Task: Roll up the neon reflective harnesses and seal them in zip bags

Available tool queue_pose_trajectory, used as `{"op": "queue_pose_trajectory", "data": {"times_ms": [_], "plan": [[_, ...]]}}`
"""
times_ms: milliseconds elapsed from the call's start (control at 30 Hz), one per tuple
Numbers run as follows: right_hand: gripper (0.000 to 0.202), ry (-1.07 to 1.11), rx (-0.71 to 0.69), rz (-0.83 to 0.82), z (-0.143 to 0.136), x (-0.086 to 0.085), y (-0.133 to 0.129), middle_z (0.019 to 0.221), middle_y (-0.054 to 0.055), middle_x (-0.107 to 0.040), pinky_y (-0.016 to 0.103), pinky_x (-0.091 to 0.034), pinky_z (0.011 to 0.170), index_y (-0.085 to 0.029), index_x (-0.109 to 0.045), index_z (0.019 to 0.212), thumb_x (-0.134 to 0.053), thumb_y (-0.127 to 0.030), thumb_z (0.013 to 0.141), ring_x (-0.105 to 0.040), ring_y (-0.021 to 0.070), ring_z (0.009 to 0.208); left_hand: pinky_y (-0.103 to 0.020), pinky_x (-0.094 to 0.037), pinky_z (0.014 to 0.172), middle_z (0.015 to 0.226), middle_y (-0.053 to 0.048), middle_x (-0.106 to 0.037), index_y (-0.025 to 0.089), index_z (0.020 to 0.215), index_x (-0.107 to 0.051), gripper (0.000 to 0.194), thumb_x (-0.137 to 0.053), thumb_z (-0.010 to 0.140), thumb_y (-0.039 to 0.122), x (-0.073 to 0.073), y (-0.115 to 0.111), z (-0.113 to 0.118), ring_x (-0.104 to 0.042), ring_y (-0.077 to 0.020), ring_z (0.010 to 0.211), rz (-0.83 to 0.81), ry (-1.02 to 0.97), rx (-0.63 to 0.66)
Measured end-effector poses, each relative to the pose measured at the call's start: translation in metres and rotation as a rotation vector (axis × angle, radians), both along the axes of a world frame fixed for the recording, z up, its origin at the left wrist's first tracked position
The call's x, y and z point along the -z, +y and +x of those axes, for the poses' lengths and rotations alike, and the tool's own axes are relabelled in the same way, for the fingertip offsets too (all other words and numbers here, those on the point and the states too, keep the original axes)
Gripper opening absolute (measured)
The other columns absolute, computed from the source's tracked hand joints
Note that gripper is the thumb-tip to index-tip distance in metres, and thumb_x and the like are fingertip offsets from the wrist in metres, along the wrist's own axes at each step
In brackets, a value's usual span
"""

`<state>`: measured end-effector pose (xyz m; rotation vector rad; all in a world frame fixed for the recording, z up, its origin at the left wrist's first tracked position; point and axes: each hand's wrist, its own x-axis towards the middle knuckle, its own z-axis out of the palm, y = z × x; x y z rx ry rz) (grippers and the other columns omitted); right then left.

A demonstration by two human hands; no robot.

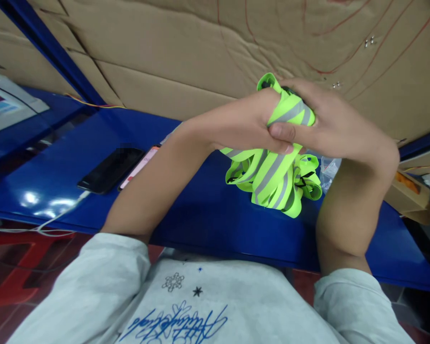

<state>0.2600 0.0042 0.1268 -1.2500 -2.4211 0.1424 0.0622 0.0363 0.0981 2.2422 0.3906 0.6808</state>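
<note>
A bundle of neon yellow-green reflective strap (272,177) with grey stripes is held up over the blue table, its loops hanging down below my hands. My left hand (258,119) is closed around the upper part of the bundle. From the other side my right hand (318,117) wraps the same folded strap, its thumb lying over the front near my left fingers. One loop sticks up above both hands. Small black pieces show among the hanging loops. Most of my right fingers are hidden behind the strap.
A black phone (109,172) with a white cable and a second phone (138,167) lie on the blue table (208,220). A clear plastic bag (329,169) is beside my right forearm. Cardboard (172,57) walls the back; an open cardboard box (408,196) stands right.
</note>
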Motion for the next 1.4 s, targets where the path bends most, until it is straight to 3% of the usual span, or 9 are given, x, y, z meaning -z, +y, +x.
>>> {"op": "queue_pose_trajectory", "data": {"times_ms": [200, 400, 567, 733, 900, 1067, 1167, 1300, 1400], "plan": [[0.082, 0.003, 0.034, 0.126, 0.003, 0.005, 0.005, 0.150, 0.008, -0.061, 0.058, -0.049, 0.116, -0.023, -0.058, 0.150, -0.056, -0.078, 0.090, -0.057, 0.0387, 0.141, -0.026, -0.055, 0.091, 0.099, -0.003, -0.077, 0.013, 0.096, -0.074, 0.014, -0.072, 0.083, 0.009, 0.006, 0.000, 0.001, -0.073, -0.0183, 0.100, -0.427, -0.176, 0.109], [0.066, 0.068, -0.031, 0.076, 0.003, 0.006, 0.013, 0.127, 0.006, -0.072, 0.052, -0.057, 0.101, -0.028, -0.067, 0.132, -0.064, -0.075, 0.086, -0.068, 0.0318, 0.116, -0.020, -0.050, 0.079, 0.083, 0.001, -0.067, 0.010, 0.090, -0.070, 0.007, -0.075, 0.085, 0.011, 0.003, -0.004, -0.001, -0.066, -0.0102, 0.083, -0.359, -0.164, 0.022], [0.055, 0.111, -0.030, 0.075, 0.003, -0.002, 0.001, 0.131, 0.001, -0.071, 0.053, -0.054, 0.107, -0.038, -0.065, 0.124, -0.070, -0.073, 0.082, -0.067, 0.0316, 0.118, -0.019, -0.054, 0.075, 0.089, 0.000, -0.073, 0.013, 0.097, -0.072, 0.018, -0.084, 0.086, 0.020, 0.004, -0.006, -0.002, -0.072, -0.0111, 0.083, -0.523, -0.235, 0.219], [0.050, 0.151, -0.013, 0.289, 0.002, -0.007, -0.010, 0.130, 0.000, -0.071, 0.049, -0.052, 0.108, -0.039, -0.064, 0.121, -0.061, -0.078, 0.089, -0.066, 0.0294, 0.121, -0.029, -0.063, 0.083, 0.102, -0.005, -0.080, 0.018, 0.096, -0.077, 0.025, -0.086, 0.084, 0.038, 0.009, 0.001, 0.008, -0.078, -0.0228, 0.096, -0.757, -0.321, 0.324], [0.044, 0.147, 0.087, 0.415, 0.003, -0.006, -0.011, 0.101, 0.002, -0.071, 0.046, -0.054, 0.090, -0.033, -0.064, 0.098, -0.065, -0.075, 0.090, -0.067, 0.0265, 0.097, -0.025, -0.062, 0.089, 0.111, -0.005, -0.081, 0.022, 0.110, -0.077, 0.028, -0.080, 0.089, 0.040, 0.009, -0.002, 0.008, -0.077, -0.0233, 0.110, -0.585, -0.256, 0.145], [0.053, 0.207, 0.114, 0.431, 0.004, -0.009, -0.014, 0.073, 0.002, -0.044, 0.042, -0.050, 0.079, -0.026, -0.053, 0.076, -0.067, -0.076, 0.089, -0.058, 0.0222, 0.078, -0.030, -0.059, 0.100, 0.111, -0.004, -0.080, 0.015, 0.117, -0.075, 0.035, -0.082, 0.085, 0.027, 0.006, -0.009, 0.007, -0.072, -0.0298, 0.126, -0.474, -0.247, 0.016], [0.044, 0.287, 0.121, 0.401, 0.001, -0.009, -0.014, 0.075, 0.003, -0.050, 0.041, -0.048, 0.073, -0.027, -0.060, 0.079, -0.071, -0.068, 0.090, -0.058, 0.0214, 0.075, -0.035, -0.059, 0.104, 0.107, -0.005, -0.081, 0.013, 0.113, -0.075, 0.031, -0.083, 0.084, 0.022, 0.006, -0.006, 0.007, -0.072, -0.0315, 0.127, -0.530, -0.297, -0.010], [0.033, 0.354, 0.145, 0.422, -0.004, -0.008, -0.015, 0.095, 0.003, -0.068, 0.043, -0.053, 0.081, -0.030, -0.072, 0.097, -0.073, -0.063, 0.090, -0.067, 0.0267, 0.092, -0.039, -0.061, 0.106, 0.114, -0.004, -0.081, 0.017, 0.112, -0.078, 0.027, -0.079, 0.086, 0.024, 0.012, 0.002, 0.006, -0.076, -0.0288, 0.117, -0.656, -0.292, 0.242], [0.037, 0.309, 0.109, 0.478, -0.003, -0.008, -0.016, 0.119, 0.001, -0.072, 0.043, -0.054, 0.097, -0.034, -0.072, 0.121, -0.070, -0.059, 0.094, -0.067, 0.0281, 0.113, -0.036, -0.064, 0.100, 0.111, -0.003, -0.081, 0.018, 0.112, -0.078, 0.022, -0.071, 0.094, 0.030, 0.019, 0.007, 0.008, -0.077, -0.0271, 0.113, -0.698, -0.345, 0.317]]}}
